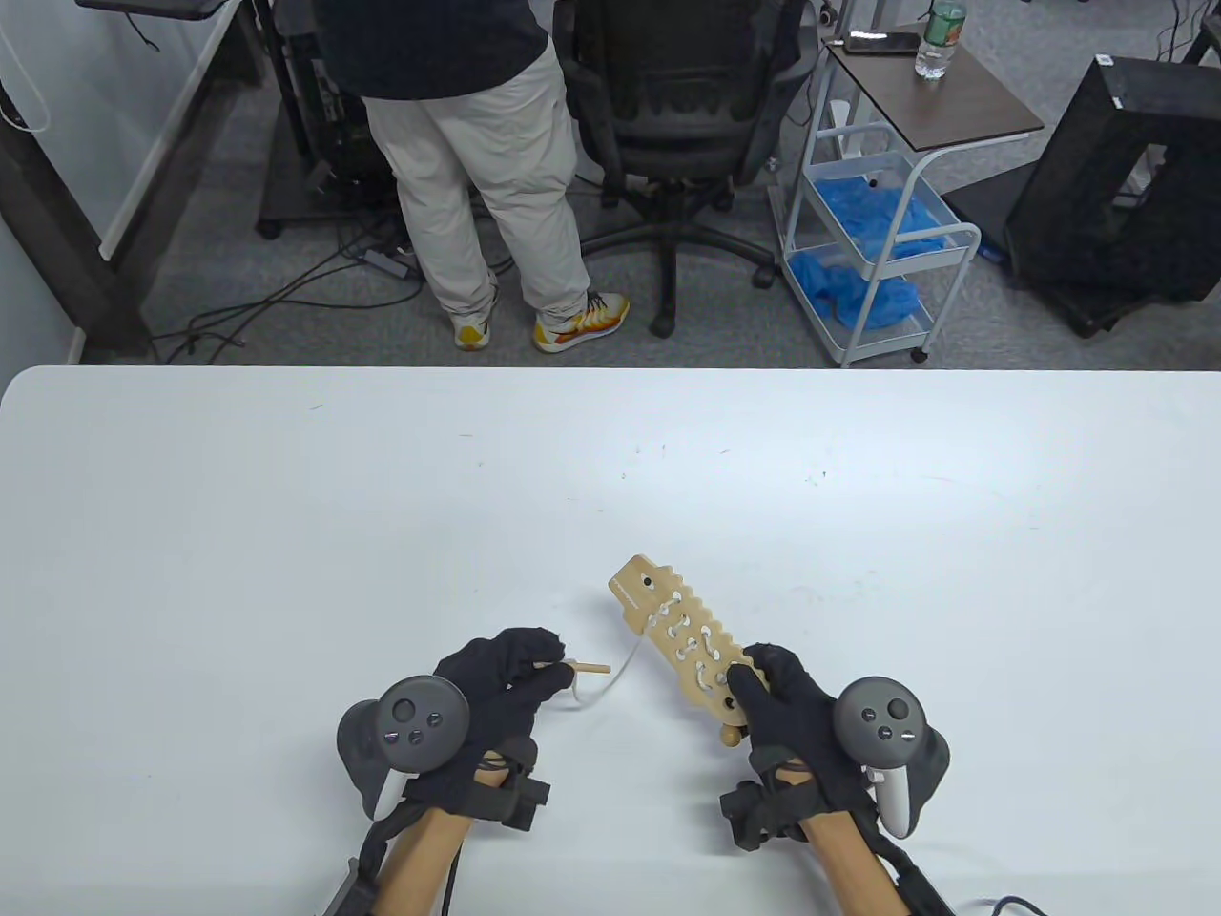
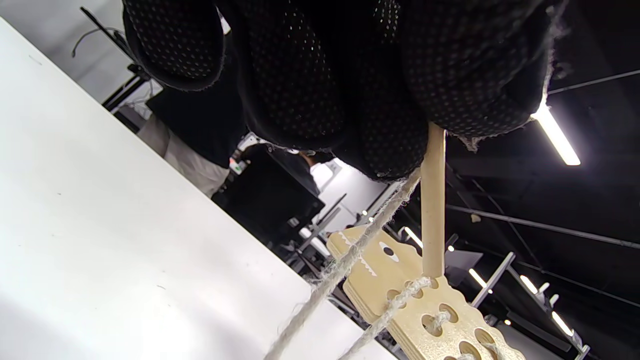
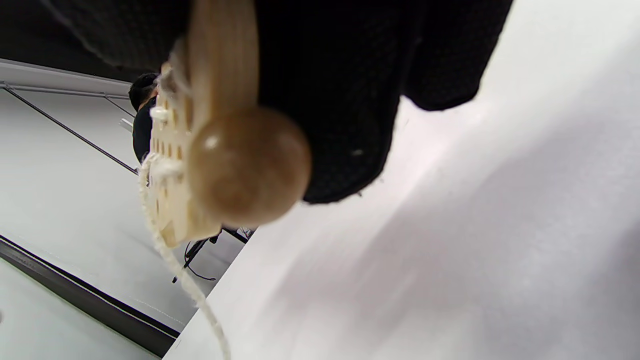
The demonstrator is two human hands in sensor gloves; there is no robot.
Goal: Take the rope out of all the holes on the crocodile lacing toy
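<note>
The wooden crocodile lacing toy [image 1: 679, 644] is held above the white table [image 1: 610, 458], head pointing up-left, white rope [image 1: 683, 641] still laced through several holes. My right hand [image 1: 777, 706] grips its tail end; a round wooden bead [image 1: 732, 736] sticks out beside the fingers, large in the right wrist view as the bead [image 3: 247, 167] next to the toy [image 3: 172, 145]. My left hand [image 1: 515, 677] pinches the wooden needle stick [image 1: 593, 669] at the rope's free end, left of the toy. The left wrist view shows the stick [image 2: 433, 200], the rope [image 2: 345, 265] and the toy's head [image 2: 385, 270].
Beyond the table's far edge a person [image 1: 477, 153] stands beside an office chair [image 1: 682, 114]. A white cart [image 1: 878, 219] with blue material sits at the right, and cables [image 1: 286, 296] lie on the floor.
</note>
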